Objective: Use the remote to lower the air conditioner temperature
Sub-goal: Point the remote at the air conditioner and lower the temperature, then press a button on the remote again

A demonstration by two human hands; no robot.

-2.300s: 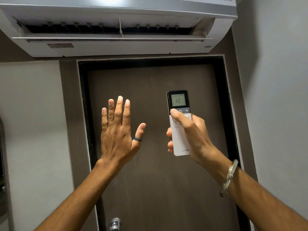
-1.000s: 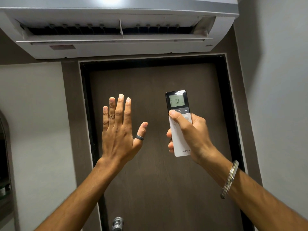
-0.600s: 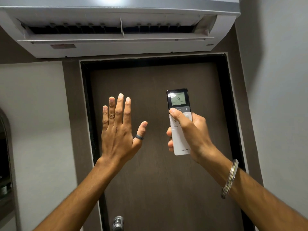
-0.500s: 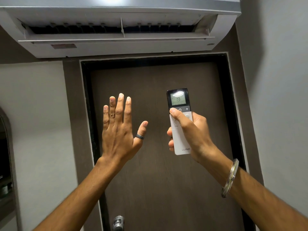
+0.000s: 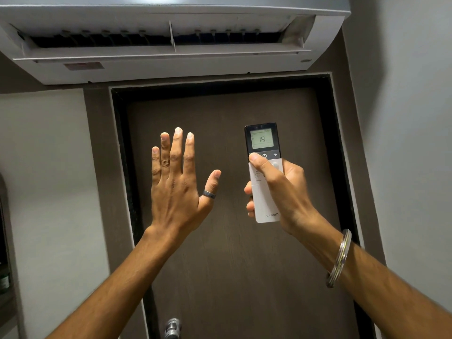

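A white remote [image 5: 263, 143] with a black top and a lit screen reading 18 stands upright in my right hand [image 5: 283, 192]. The thumb rests on the button at the left of the power and plus keys. My left hand [image 5: 178, 184] is raised beside it, palm away, fingers spread, holding nothing, a dark ring on its thumb. Above both hands the white wall-mounted air conditioner [image 5: 171, 57] hangs with its louvre flap open.
A dark brown door [image 5: 232, 265] in a black frame fills the wall behind the hands, its metal handle [image 5: 172, 327] at the bottom edge. Grey walls stand on both sides, the right wall [image 5: 403, 143] close to my right arm.
The number on the remote's screen has dropped from 22 to 19 and now to 18. Both hands have stayed almost where they were, the thumb still on the same button.
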